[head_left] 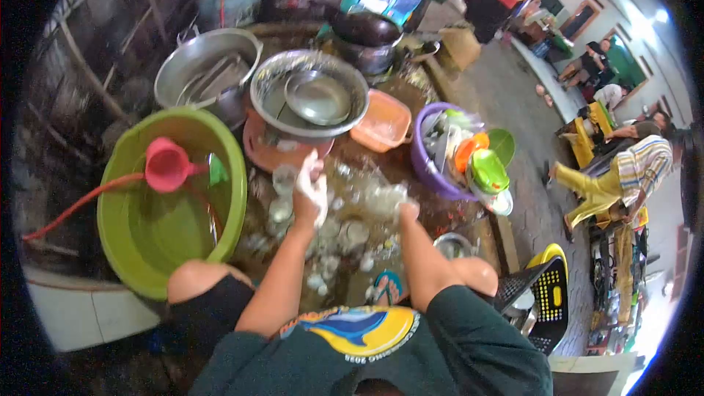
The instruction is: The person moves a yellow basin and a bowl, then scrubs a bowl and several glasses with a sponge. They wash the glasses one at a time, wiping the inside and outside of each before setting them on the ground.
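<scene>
My left hand [312,189] is raised over the wet floor just below the soapy metal basin. Its fingers are curled and coated in white suds; what they hold, if anything, cannot be made out. To its right, my right hand [408,211] is closed on a blurred, clear soapy glass [384,199]. Several glasses [354,234] and clumps of foam lie on the floor between my arms. A small metal bowl [318,97] sits inside the large metal basin [268,119], which rests above a reddish basin [282,152].
A green tub [121,209] with water, a pink dipper [166,165] and a red hose stands left. A purple basin [420,155] of colourful dishes, an orange tub [381,121] and a black crate [546,308] are right. People are farther right, one in yellow trousers [594,194].
</scene>
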Available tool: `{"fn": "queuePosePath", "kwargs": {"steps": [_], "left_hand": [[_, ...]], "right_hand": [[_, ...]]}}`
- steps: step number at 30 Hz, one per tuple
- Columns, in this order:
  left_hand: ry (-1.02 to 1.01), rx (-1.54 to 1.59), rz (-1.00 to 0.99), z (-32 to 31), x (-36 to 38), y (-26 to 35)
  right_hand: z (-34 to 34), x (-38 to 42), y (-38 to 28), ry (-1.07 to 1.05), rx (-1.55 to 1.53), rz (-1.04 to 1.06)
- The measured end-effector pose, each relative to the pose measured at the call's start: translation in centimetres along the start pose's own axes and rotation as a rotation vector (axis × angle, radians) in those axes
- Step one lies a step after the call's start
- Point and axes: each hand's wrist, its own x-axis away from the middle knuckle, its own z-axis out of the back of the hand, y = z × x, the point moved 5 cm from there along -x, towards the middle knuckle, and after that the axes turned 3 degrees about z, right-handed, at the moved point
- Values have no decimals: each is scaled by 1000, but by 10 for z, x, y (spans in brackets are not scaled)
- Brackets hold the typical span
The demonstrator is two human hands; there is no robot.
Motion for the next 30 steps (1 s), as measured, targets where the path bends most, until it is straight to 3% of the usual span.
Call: {"fn": "queuePosePath", "kwargs": {"steps": [4,7,8,10,14,17,18,19,20,23,25,27,29,30], "left_hand": [[-106,103,119,-9,2,-2],[-102,98,141,-11,3,-8],[-102,108,142,-12,3,-10],[-104,140,138,-14,3,-15],[-167,94,180,-17,8,-16],[-188,133,170,-20,11,-16],[-202,131,158,-20,12,-13],[-211,122,166,-19,13,-12],[-222,111,174,-19,15,-10],[-263,86,184,-22,19,-4],[-298,90,195,-26,23,0],[-347,11,148,-27,29,0],[-393,-54,130,-25,33,-3],[-417,-86,127,-22,35,0]], "right_hand": [[11,98,-44,-70,233,19],[2,122,-38,-3,64,-46],[0,123,-47,6,44,-50],[-13,125,-53,-200,255,85],[-6,116,-71,-141,285,100],[42,104,-137,-136,333,78],[39,71,-137,-213,522,179],[43,47,-150,-457,783,342],[58,38,-165,-640,889,371],[136,46,-194,-968,984,88],[139,-43,-94,-1138,1222,306],[181,-39,-61,-1096,1312,191],[197,-25,4,-1079,1359,405],[213,17,-7,-1085,1118,409]]}}
